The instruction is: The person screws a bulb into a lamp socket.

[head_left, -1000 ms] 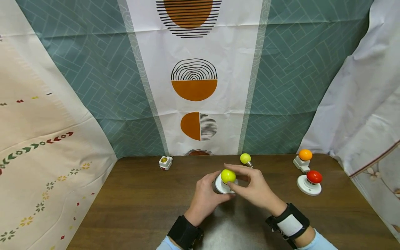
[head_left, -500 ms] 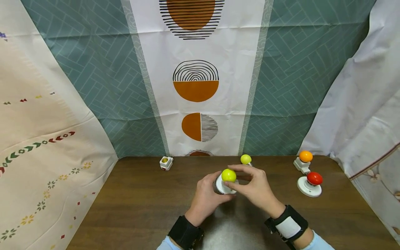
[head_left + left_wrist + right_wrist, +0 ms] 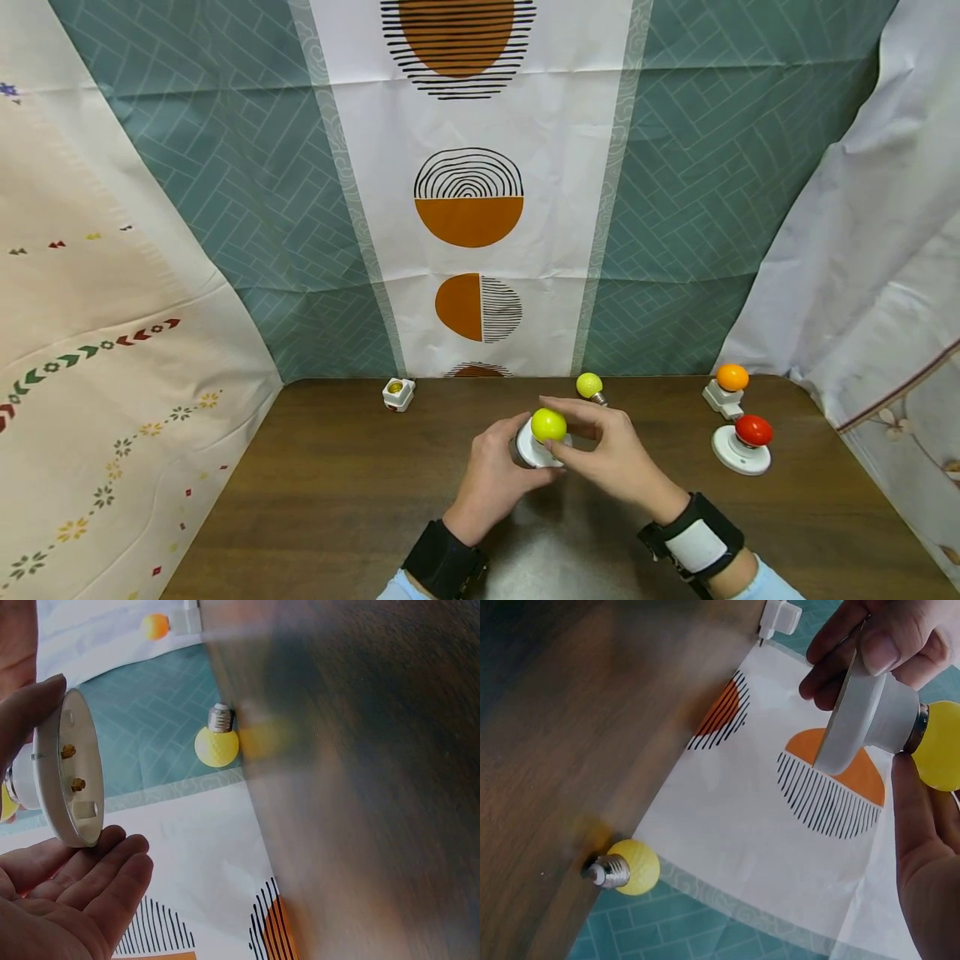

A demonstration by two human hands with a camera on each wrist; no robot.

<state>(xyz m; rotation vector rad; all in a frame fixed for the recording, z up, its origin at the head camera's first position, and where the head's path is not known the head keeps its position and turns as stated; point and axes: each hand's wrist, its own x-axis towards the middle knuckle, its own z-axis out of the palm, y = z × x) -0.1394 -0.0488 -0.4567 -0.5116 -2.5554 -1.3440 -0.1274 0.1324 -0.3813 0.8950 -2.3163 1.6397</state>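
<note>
Near the middle of the head view, my left hand (image 3: pixel 495 471) grips a white round lamp holder (image 3: pixel 855 720) by its base, raised over the table. A yellow-green light bulb (image 3: pixel 549 424) sits in the holder's socket. My right hand (image 3: pixel 611 446) has thumb and fingers about this bulb, pinching it from the right side. The left wrist view shows the holder's hollow underside, with brass screws (image 3: pixel 79 784) inside. In the right wrist view, a metal collar shows between bulb and holder. A second yellow-green bulb (image 3: pixel 588 385) lies loose behind the right hand, its metal screw cap (image 3: pixel 220 718) bare.
A white square lamp holder (image 3: pixel 398 394) without a bulb sits at the back left of the brown table (image 3: pixel 322 500). At the right stand an orange bulb (image 3: pixel 731 377) in a square holder and a red bulb (image 3: pixel 753 431) in a round one. Cloth hangs behind.
The right thumb and fingers shift slightly around the bulb. My left hand keeps the lamp holder in about the same place, and the other things have stayed put.
</note>
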